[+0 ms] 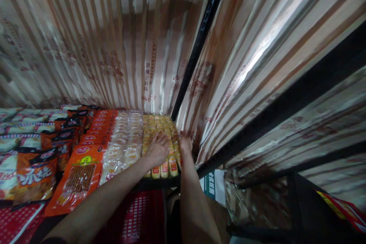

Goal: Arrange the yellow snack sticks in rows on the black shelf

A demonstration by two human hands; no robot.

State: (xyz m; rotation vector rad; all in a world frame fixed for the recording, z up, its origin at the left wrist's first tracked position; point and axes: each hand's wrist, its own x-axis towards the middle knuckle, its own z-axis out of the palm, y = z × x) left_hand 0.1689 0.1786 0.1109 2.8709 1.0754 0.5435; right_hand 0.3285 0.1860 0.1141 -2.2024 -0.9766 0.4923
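Note:
Rows of small yellow-wrapped snack packs stand close together at the right end of a shelf. Across the top of these packs lies my left hand, palm down with its fingers stretched forward, touching them. My right hand is at the outer right side of the rows, between the packs and the striped sheeting. Its fingers are small and partly hidden, so their grip cannot be made out. Clear-wrapped pale snacks sit just left of the yellow packs.
Orange snack packets and black-orange bags fill the shelf leftward. Striped sheeting hangs behind, with a dark metal post at the corner and a slanting dark bar on the right. A red plastic basket sits below.

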